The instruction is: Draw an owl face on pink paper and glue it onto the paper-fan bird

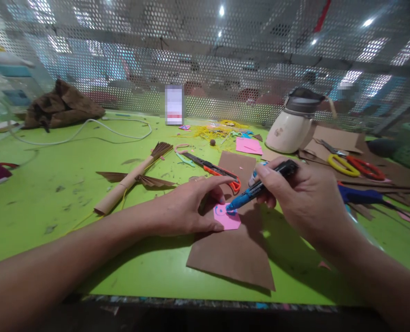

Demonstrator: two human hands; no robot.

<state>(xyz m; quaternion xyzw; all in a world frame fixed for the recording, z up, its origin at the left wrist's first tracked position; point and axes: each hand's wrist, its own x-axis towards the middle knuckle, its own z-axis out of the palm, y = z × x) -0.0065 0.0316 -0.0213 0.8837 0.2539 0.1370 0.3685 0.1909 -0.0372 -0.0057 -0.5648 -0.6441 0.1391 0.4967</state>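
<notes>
In my right hand (295, 189) is a blue marker (246, 196) with a black rear end, its tip touching a small pink piece of paper (231, 222). Blue curved lines show on that paper. My left hand (191, 203) holds the pink paper at its left side, thumb on the near corner and fingers at the far edge. Under both lies a strip of brown paper (229, 260) on the green table. Just beyond my left hand rests an orange and black utility knife (213, 169).
A rolled brown paper figure with pleated pieces (122, 188) lies to the left. Scissors with yellow and red handles (350, 166), a blue-handled tool (360, 194) and a white jug (288, 127) are at the right. Yellow scraps (219, 131) and a phone (174, 103) are at the back.
</notes>
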